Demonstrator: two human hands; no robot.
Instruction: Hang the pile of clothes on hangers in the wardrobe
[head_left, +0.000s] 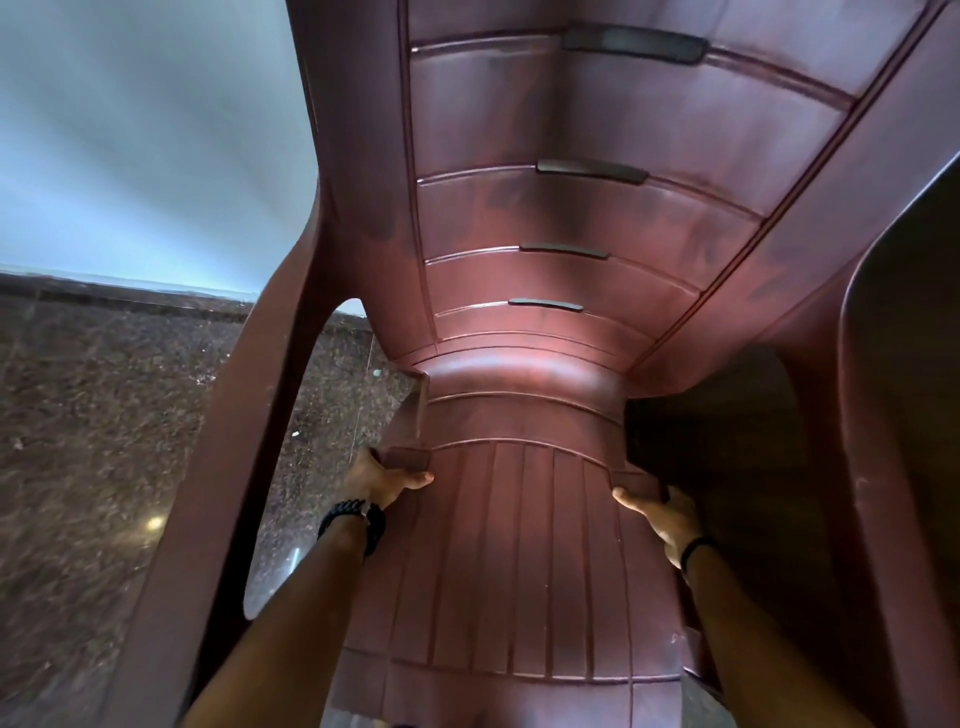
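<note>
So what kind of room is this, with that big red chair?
Probably a room in a home, though little shows. A person's left hand and right hand hold a maroon plastic chair by its sides. Beyond it are a speckled stone floor and a plain pale wall. No clothes or wardrobe are in view.

Chair (545, 312): fills the middle of your view, its back rising away from you and its seat nearest you.
Your left hand (387, 478): grips the seat's left edge, thumb on top.
Your right hand (662, 512): grips the seat's right edge, opposite the left.
Armrest (208, 441): left of your left arm, arching down to the floor.
Floor (104, 389): left of and under the chair.
Wall (145, 130): behind the floor, left of the chair back.
</note>
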